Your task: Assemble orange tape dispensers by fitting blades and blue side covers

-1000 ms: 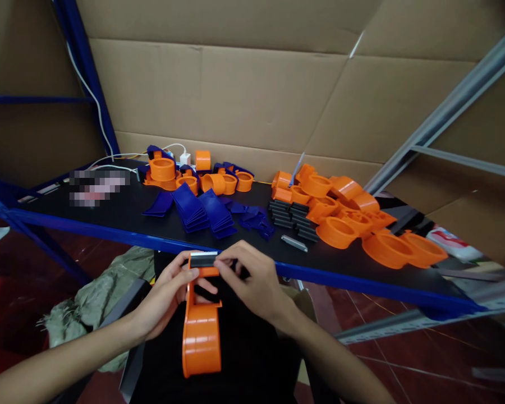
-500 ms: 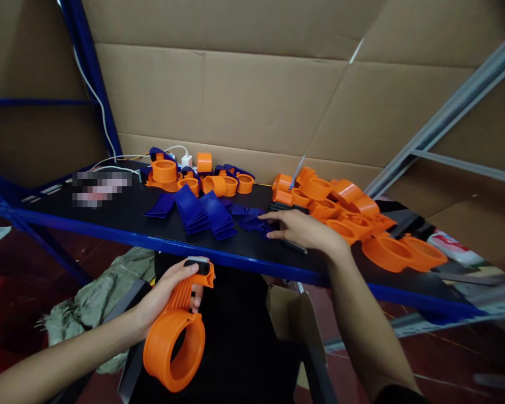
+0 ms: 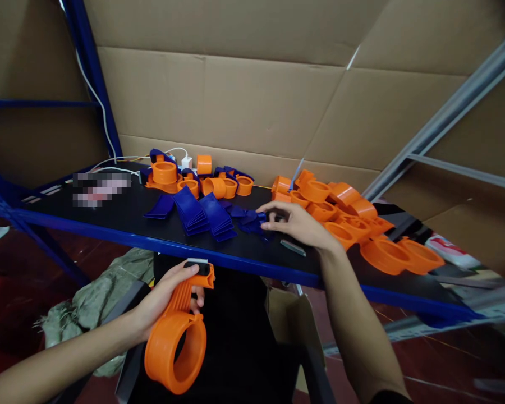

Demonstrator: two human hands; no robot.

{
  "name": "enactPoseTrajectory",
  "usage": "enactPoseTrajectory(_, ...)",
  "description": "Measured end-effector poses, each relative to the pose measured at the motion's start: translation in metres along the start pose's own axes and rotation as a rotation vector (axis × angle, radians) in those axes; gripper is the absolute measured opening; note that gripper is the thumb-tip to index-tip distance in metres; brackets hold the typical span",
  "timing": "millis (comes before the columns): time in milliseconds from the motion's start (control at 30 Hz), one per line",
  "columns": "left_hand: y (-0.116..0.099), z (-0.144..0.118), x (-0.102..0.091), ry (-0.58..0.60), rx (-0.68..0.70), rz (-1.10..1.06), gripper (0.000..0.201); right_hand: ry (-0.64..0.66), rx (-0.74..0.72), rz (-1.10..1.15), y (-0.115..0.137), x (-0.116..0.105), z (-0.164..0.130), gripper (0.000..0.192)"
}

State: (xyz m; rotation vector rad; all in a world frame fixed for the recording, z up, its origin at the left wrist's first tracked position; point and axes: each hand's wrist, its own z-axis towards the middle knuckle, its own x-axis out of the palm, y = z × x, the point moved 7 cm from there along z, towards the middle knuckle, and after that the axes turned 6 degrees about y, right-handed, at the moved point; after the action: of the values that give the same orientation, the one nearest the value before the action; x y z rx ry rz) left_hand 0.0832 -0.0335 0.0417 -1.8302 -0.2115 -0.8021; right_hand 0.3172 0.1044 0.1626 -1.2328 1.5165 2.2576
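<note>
— Head view: what does each hand have?

— Left hand [image 3: 168, 297] is closed around the handle of an orange plastic tape dispenser with a round ring body [image 3: 177, 342], held below the front edge of the black shelf board with a blue rim [image 3: 109, 235]. Right hand [image 3: 297, 224] rests on the board, fingers loosely bent at the small loose dark blue plastic pieces [image 3: 250, 217].

— Is it pinching one?

— Cannot tell; the fingertips hide it. The hand also covers part of the heap of orange ring-shaped dispenser shells [image 3: 353, 216]. One patch at the board's left end is blurred out.
</note>
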Motion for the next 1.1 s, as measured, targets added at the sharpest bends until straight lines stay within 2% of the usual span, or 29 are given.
enactPoseTrajectory(100,-0.001,0.000,0.002,0.019,0.001,-0.010,0.030,0.118,-0.070,0.323,0.017,0.044,-0.014,0.046)
enactPoseTrajectory(167,-0.002,-0.001,0.003,0.022,0.021,-0.008,0.029,0.143,-0.121,0.444,0.027,0.073,-0.025,0.048)
enactPoseTrajectory(300,-0.002,-0.001,0.000,-0.027,0.042,-0.003,0.026,-0.006,-0.240,0.331,0.042,0.104,-0.043,0.040)
enactPoseTrajectory(467,0.002,-0.001,0.002,-0.035,0.027,0.022,0.026,-0.066,-0.377,0.179,0.060,0.118,-0.054,0.033)
enactPoseTrajectory(733,0.008,-0.002,0.000,-0.062,-0.024,0.037,0.028,-0.018,-0.408,0.138,0.062,0.134,-0.055,0.031)
enactPoseTrajectory(867,0.011,-0.002,-0.002,-0.057,-0.056,0.054,0.029,0.000,-0.433,0.203,0.061,0.137,-0.058,0.031)
enactPoseTrajectory(967,0.014,-0.003,-0.004,-0.044,-0.096,0.081,0.032,-0.007,-0.381,0.276,0.054,0.140,-0.057,0.032)
enactPoseTrajectory(1100,0.016,-0.003,-0.005,-0.037,-0.112,0.072,0.032,-0.030,-0.221,0.382,0.039,0.148,-0.052,0.038)
